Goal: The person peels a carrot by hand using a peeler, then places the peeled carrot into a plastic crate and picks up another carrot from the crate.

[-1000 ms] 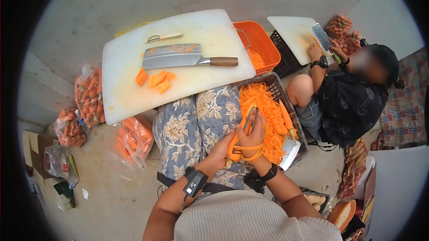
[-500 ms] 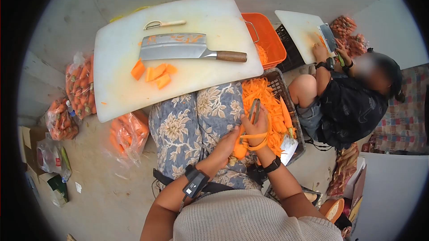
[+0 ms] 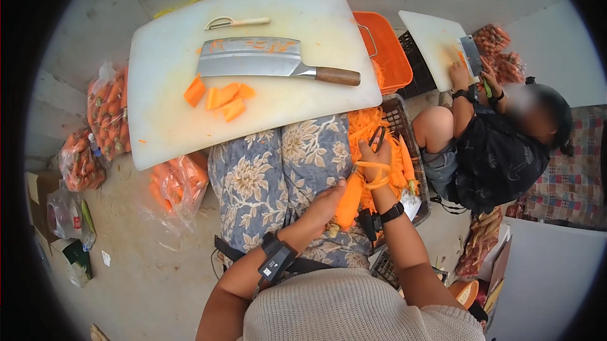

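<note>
My left hand [image 3: 324, 207] is closed around the lower part of a peeled carrot [image 3: 349, 204], which points up and away from me over my lap. My right hand [image 3: 374, 162] grips a peeler [image 3: 379, 139], its metal frame sticking out past my fingers. A long orange peel strip [image 3: 375, 181] drapes across that hand. Beneath and beyond it, a dark crate [image 3: 397, 111] holds carrot peelings [image 3: 363, 124] and whole peeled carrots [image 3: 405, 157].
A white cutting board [image 3: 303, 9] carries a cleaver [image 3: 253, 57], another peeler [image 3: 237, 22] and carrot pieces [image 3: 221, 97]. Bagged carrots [image 3: 109, 113] lie at left. An orange bin [image 3: 386, 31] stands behind the crate. At right a person [image 3: 499, 145] cuts on another board [image 3: 427, 37].
My right hand with the peeler has moved slightly away from the carrot, up and to the right. More of the carrot shows now. My left hand still holds it.
</note>
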Demonstrator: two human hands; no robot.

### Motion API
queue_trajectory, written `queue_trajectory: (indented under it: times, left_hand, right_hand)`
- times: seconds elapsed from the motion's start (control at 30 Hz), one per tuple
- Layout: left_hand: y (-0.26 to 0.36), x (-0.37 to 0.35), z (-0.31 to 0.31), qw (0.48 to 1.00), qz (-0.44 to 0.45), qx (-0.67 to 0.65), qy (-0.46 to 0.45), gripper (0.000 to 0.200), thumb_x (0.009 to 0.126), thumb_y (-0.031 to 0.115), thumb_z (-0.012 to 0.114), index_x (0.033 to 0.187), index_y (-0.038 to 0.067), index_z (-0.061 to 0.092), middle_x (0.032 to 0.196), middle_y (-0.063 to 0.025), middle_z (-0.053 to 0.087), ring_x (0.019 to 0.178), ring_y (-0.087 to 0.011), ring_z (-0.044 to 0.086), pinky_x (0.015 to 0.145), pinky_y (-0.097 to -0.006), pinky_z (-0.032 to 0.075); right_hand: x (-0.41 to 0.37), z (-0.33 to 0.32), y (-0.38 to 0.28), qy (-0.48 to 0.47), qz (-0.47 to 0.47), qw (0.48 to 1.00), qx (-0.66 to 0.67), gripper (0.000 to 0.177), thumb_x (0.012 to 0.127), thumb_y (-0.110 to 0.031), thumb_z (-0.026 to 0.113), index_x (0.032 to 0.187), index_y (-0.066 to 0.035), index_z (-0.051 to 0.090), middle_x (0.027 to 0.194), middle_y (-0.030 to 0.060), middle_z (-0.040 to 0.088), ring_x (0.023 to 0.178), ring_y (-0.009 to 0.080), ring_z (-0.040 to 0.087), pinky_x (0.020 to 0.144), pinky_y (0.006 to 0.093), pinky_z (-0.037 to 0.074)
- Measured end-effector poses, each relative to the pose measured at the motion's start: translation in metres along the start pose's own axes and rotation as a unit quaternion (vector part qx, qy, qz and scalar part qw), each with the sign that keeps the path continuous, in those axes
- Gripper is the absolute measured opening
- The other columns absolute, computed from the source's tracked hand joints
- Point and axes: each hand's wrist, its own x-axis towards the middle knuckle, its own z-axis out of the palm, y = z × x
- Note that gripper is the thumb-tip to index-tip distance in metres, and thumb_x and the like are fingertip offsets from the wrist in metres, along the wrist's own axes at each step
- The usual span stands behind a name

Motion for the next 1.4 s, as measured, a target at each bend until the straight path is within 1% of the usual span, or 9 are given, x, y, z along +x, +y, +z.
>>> queue_trajectory:
  times: [0.07, 0.13, 0.4, 0.5, 0.63, 0.9, 0.97, 1.07, 1.4]
  left_hand:
    - [0.000, 0.000, 0.000, 1.000, -0.001, -0.002, 0.001, 0.053, 0.091, 0.050, 0.034, 0.110, 0.002, 0.045, 0.078, -0.0140, 0.060, 0.057, -0.0200, 0.061, 0.042, -0.0289, 0.049]
    - [-0.001, 0.001, -0.001, 1.000, -0.001, -0.006, -0.016, 0.050, 0.092, 0.048, 0.034, 0.110, 0.003, 0.045, 0.078, -0.0141, 0.059, 0.056, -0.0202, 0.060, 0.041, -0.0289, 0.049]
    - [-0.006, -0.001, 0.002, 0.999, 0.015, 0.034, -0.006, 0.047, 0.093, 0.046, 0.034, 0.110, 0.003, 0.046, 0.076, -0.0129, 0.059, 0.055, -0.0203, 0.060, 0.041, -0.0294, 0.049]
    - [-0.005, -0.005, -0.004, 0.999, 0.006, 0.044, -0.014, 0.048, 0.092, 0.047, 0.034, 0.110, 0.004, 0.047, 0.078, -0.0132, 0.060, 0.058, -0.0208, 0.061, 0.042, -0.0300, 0.050]
    - [-0.004, -0.003, -0.014, 0.998, -0.015, -0.030, -0.060, 0.050, 0.091, 0.048, 0.036, 0.112, 0.004, 0.049, 0.086, -0.0152, 0.062, 0.069, -0.0222, 0.063, 0.051, -0.0321, 0.053]
    - [-0.010, 0.000, -0.019, 0.992, -0.014, -0.103, -0.078, 0.049, 0.092, 0.044, 0.038, 0.117, 0.002, 0.046, 0.100, -0.0180, 0.059, 0.085, -0.0245, 0.062, 0.070, -0.0361, 0.053]
    - [-0.011, -0.001, -0.018, 0.992, -0.003, -0.088, -0.087, 0.048, 0.092, 0.042, 0.038, 0.118, 0.002, 0.044, 0.101, -0.0183, 0.059, 0.086, -0.0249, 0.061, 0.071, -0.0366, 0.052]
    - [-0.013, -0.003, -0.010, 0.994, 0.015, -0.087, -0.066, 0.049, 0.093, 0.044, 0.035, 0.117, 0.003, 0.046, 0.095, -0.0174, 0.060, 0.080, -0.0244, 0.062, 0.068, -0.0341, 0.052]
    - [-0.017, 0.000, -0.008, 0.999, 0.025, -0.035, -0.031, 0.054, 0.091, 0.051, 0.031, 0.106, 0.004, 0.052, 0.078, -0.0128, 0.061, 0.063, -0.0206, 0.061, 0.056, -0.0291, 0.051]
  right_hand:
    - [0.009, -0.001, -0.005, -0.004, 0.060, 0.998, 0.022, 0.037, 0.071, -0.023, 0.070, 0.086, 0.001, 0.047, 0.084, 0.0105, 0.048, 0.070, 0.0218, 0.050, 0.063, 0.0332, 0.043]
    - [0.028, 0.001, 0.037, 0.032, -0.022, 0.999, -0.027, 0.034, 0.071, -0.025, 0.069, 0.078, 0.000, 0.047, 0.078, 0.0108, 0.050, 0.064, 0.0212, 0.051, 0.058, 0.0336, 0.043]
    - [0.054, -0.013, 0.082, -0.043, 0.289, 0.944, 0.153, 0.023, 0.076, -0.022, 0.064, 0.079, 0.000, 0.058, 0.078, 0.0074, 0.058, 0.064, 0.0172, 0.056, 0.051, 0.0298, 0.045]
    - [0.031, -0.023, 0.078, -0.062, 0.414, 0.881, 0.222, 0.021, 0.082, -0.021, 0.058, 0.099, -0.009, 0.055, 0.084, 0.0034, 0.058, 0.068, 0.0158, 0.058, 0.055, 0.0292, 0.049]
    - [-0.011, -0.032, 0.129, -0.023, 0.502, 0.808, 0.309, 0.018, 0.081, -0.022, 0.060, 0.094, -0.010, 0.056, 0.081, 0.0043, 0.056, 0.068, 0.0164, 0.057, 0.048, 0.0256, 0.049]
    - [-0.061, -0.044, 0.065, -0.048, 0.360, 0.908, 0.208, 0.023, 0.078, -0.012, 0.061, 0.093, -0.005, 0.046, 0.080, 0.0041, 0.051, 0.068, 0.0123, 0.053, 0.056, 0.0253, 0.046]
    - [-0.065, -0.040, 0.053, 0.000, 0.131, 0.957, 0.259, 0.031, 0.077, -0.009, 0.063, 0.099, -0.003, 0.043, 0.089, 0.0052, 0.048, 0.082, 0.0129, 0.051, 0.069, 0.0243, 0.044]
    - [-0.073, -0.036, -0.007, 0.095, -0.013, 0.977, 0.191, 0.034, 0.077, -0.007, 0.064, 0.100, -0.002, 0.040, 0.098, 0.0067, 0.043, 0.094, 0.0151, 0.047, 0.080, 0.0256, 0.040]
    - [-0.085, -0.025, -0.054, 0.006, 0.070, 0.978, 0.195, 0.039, 0.075, -0.010, 0.067, 0.102, 0.002, 0.042, 0.106, 0.0145, 0.042, 0.102, 0.0236, 0.044, 0.088, 0.0347, 0.037]
